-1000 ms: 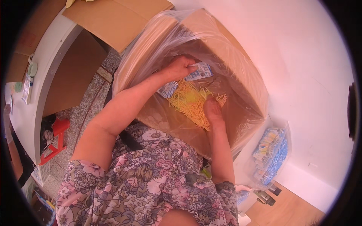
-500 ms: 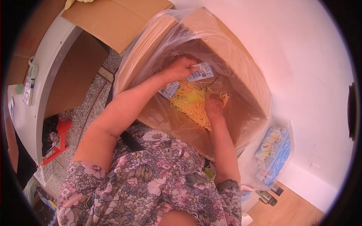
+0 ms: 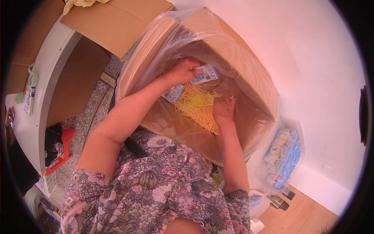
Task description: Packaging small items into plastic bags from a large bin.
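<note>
Both my hands reach into a cardboard box lined with a clear plastic bag. In my left hand a small blue-and-white packet is pinched by one end. Beneath that wrist lies another such packet. Thin yellow sticks are heaped on the liner, some of them greener near the middle. My right hand is closed at the heap's right side, with a few pale stick ends showing at its fingertips. Its palm side is hidden.
A clear bag of blue-and-white packets hangs or stands right of the box, by the white wall. A cardboard flap juts in at upper left. Farther left are a white table, a red plastic frame and another person's hand.
My right hand has drawn back from the heap, and its fingers have curled with stick ends at the tips. The left hand keeps its packet. The other person's hand has appeared at far left.
</note>
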Demonstrator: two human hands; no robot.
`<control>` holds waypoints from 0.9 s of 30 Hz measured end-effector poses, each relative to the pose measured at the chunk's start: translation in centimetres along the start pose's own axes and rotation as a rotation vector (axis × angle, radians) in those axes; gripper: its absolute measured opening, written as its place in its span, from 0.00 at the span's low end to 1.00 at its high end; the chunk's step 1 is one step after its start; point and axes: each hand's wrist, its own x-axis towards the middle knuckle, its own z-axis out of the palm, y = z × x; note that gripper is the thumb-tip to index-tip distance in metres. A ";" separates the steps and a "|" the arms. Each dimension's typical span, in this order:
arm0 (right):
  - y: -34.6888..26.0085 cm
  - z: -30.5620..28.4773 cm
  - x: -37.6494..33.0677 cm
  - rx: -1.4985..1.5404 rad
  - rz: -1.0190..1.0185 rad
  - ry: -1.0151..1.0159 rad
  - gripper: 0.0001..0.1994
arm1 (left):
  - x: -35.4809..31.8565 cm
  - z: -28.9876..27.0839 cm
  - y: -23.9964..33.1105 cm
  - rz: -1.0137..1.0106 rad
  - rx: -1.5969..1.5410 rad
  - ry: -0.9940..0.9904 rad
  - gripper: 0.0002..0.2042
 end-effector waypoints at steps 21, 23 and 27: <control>3.7 -1.2 6.0 2.209 0.742 -0.057 0.08 | -0.4 0.3 0.4 -0.098 -0.408 0.014 0.10; 3.1 -1.9 5.8 2.244 0.694 -0.003 0.09 | -0.6 -0.1 0.5 -0.147 -0.458 -0.105 0.09; 0.5 -3.8 4.5 2.314 0.570 0.209 0.13 | -1.5 0.1 2.3 -0.246 -0.290 -0.437 0.09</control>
